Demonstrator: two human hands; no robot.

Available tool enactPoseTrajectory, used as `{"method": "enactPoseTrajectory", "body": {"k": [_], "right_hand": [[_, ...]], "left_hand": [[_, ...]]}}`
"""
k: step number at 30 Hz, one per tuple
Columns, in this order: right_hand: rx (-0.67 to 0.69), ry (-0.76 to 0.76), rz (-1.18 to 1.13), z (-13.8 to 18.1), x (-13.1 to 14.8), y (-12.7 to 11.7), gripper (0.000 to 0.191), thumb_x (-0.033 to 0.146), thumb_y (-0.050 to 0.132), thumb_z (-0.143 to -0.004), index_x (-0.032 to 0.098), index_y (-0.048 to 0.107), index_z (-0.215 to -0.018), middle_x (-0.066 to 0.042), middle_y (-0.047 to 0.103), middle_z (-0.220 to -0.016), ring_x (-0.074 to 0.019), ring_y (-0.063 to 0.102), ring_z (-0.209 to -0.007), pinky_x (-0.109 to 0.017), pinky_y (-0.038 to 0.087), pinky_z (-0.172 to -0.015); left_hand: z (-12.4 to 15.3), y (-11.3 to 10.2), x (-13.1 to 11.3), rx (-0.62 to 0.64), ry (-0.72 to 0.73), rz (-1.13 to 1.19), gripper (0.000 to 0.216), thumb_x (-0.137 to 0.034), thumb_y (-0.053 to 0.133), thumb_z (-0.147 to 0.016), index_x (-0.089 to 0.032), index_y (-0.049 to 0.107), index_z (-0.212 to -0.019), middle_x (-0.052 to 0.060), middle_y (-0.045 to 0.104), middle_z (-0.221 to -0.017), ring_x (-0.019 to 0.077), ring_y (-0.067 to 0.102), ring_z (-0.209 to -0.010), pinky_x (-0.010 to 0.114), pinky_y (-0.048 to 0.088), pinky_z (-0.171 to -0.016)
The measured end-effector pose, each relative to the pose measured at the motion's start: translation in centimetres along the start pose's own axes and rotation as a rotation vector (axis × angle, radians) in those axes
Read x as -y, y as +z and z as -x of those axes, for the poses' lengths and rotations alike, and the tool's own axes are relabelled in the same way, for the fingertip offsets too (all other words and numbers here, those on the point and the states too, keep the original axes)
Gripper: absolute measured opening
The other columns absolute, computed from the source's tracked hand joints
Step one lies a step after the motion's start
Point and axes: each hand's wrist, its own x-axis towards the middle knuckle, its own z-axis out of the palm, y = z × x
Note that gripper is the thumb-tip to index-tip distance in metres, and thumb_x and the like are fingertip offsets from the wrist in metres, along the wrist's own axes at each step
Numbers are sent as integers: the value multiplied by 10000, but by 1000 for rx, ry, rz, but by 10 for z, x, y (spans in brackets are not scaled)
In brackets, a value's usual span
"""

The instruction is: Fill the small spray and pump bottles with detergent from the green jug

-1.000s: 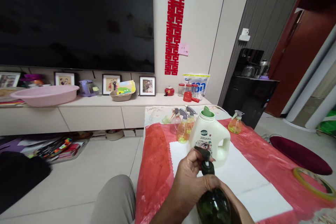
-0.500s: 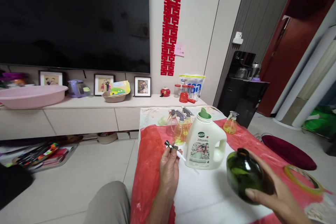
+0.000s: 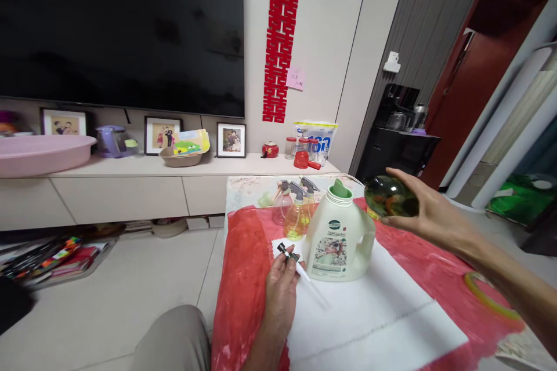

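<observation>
Low table (image 3: 409, 266) under red plastic sheeting, white paper spread over its middle. Cream detergent jug (image 3: 338, 232) upright at the paper's far edge, green spout open, handle turned right. Cluster of small spray bottles (image 3: 296, 214) just behind and left of the jug. Tape roll (image 3: 487, 295) flat on the red sheet, well off to the right.

Right hand (image 3: 429, 214) raised beside the jug, fingers wrapped round a green glass bottle (image 3: 390, 197), held in the air near spout height, mouth hidden from this angle. Left hand (image 3: 281, 290) low at the paper's near-left edge, pinching a black pump head (image 3: 288, 253), its clear dip tube trailing right onto the paper.

Best handled slowly: firm grip on the round, slippery glass; bottle kept clear of the jug's spout; pump head held so the tube stays off the sheeting.
</observation>
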Motion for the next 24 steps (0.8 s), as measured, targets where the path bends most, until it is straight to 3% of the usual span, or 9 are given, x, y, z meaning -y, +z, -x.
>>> {"method": "enactPoseTrajectory", "body": {"k": [6,13,24], "right_hand": [[26,-189,130,-26,-1,3,888,519,714,-715,270,374,-1497,-63,530,-1366,-279,526,-1223,-460,480,-1031],[33,-315,260,-36,1,1,815,494,665,-775,265,364,-1497,-79,540,-1314,-273,514,-1169,-444,491,-963],[53,-382,337,-43,9,0,782,474,635,-806,221,390,-1503,-123,527,-1319,-296,514,-1149,-447,490,-953]], "left_hand": [[0,2,-2,4,-18,21,507,-353,952,-564,-203,756,-1007,44,704,-960,142,652,-885,283,531,-879],[1,3,-2,-6,-25,47,507,-350,962,-544,-192,763,-984,53,708,-972,143,658,-875,277,541,-856],[3,4,-3,15,-43,51,469,-344,942,-574,-203,760,-982,42,694,-938,145,659,-868,275,533,-864]]}}
